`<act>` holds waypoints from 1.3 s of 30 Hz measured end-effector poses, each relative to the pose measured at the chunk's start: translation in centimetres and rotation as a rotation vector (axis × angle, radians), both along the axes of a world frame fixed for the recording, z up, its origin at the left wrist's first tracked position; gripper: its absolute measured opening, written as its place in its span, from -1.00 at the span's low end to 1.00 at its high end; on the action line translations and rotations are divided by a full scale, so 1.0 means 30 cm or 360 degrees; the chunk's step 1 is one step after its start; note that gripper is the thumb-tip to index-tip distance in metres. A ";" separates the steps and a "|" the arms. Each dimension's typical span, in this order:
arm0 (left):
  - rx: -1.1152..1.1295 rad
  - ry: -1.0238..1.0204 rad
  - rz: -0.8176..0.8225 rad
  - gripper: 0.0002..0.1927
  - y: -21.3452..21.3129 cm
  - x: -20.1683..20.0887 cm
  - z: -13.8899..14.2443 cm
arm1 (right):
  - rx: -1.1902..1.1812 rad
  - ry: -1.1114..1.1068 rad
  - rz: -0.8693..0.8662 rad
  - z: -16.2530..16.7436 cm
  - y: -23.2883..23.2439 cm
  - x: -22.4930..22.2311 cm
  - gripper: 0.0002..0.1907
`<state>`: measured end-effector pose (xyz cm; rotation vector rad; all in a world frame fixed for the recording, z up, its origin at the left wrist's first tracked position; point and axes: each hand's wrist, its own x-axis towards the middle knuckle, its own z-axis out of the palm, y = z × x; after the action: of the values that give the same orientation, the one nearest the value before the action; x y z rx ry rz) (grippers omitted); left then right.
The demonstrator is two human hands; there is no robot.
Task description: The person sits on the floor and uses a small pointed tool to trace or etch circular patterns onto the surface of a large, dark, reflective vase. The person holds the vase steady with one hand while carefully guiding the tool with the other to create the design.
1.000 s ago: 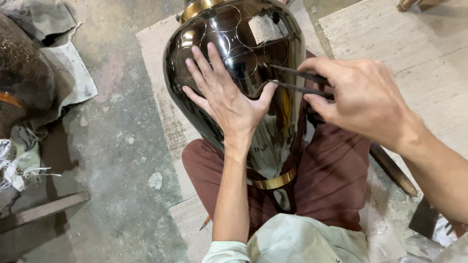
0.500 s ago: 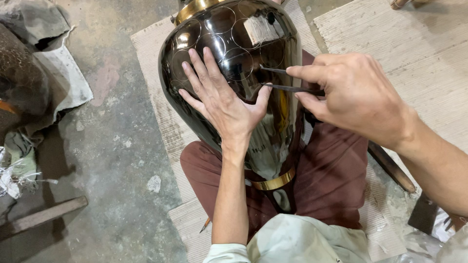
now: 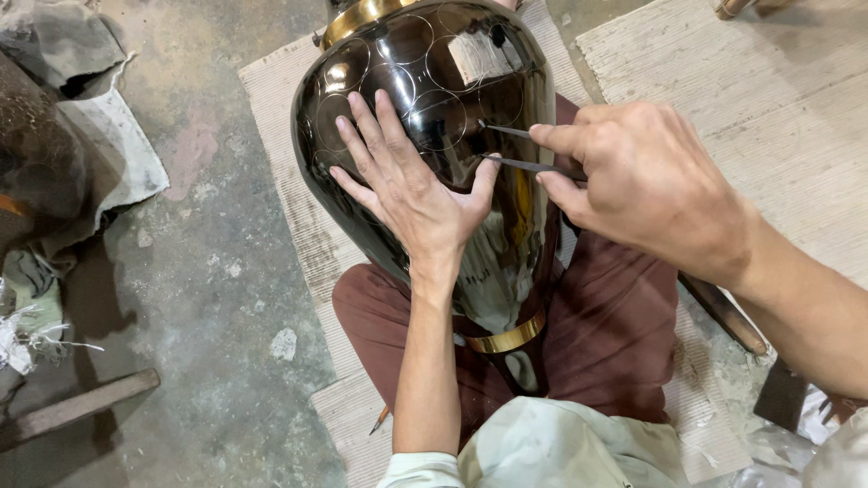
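Observation:
A large glossy black vase (image 3: 506, 262) with brass bands lies tilted across my lap, its surface scribed with thin overlapping circles. My left hand (image 3: 407, 185) lies flat on the vase's belly, fingers spread, thumb pointing toward the tool. My right hand (image 3: 646, 185) pinches a two-pointed metal divider (image 3: 511, 149), whose tips touch the vase just right of my left thumb. A brass ring (image 3: 506, 339) circles the narrow end near my lap.
I sit on a woven pale mat (image 3: 289, 190) over a concrete floor (image 3: 199, 298). Grey cloth and rags (image 3: 99, 154) lie at the left, a wooden bar (image 3: 77, 407) at lower left, a second mat (image 3: 768, 99) at right, a small pencil (image 3: 381, 418) by my leg.
The vase and both hands sit slightly higher and more to the left in view. The divider tips have shifted a little along the vase surface near my left thumb.

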<state>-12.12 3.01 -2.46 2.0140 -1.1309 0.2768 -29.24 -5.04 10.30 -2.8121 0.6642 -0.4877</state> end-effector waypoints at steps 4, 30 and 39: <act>0.0009 -0.0006 0.0002 0.36 0.003 -0.001 0.000 | 0.0113 0.0005 -0.0049 0.002 0.008 0.001 -0.63; -0.0008 0.0015 -0.0003 0.38 0.021 0.005 -0.003 | -0.0376 0.0258 0.0310 0.042 -0.014 0.065 -0.64; -0.0001 0.0009 -0.0004 0.38 0.025 0.004 0.013 | -0.0378 0.0238 0.0311 0.035 -0.004 0.057 -0.63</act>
<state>-12.01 3.76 -2.06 2.0115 -1.1299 0.2695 -27.54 -5.16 11.34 -3.1199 0.3715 -0.3423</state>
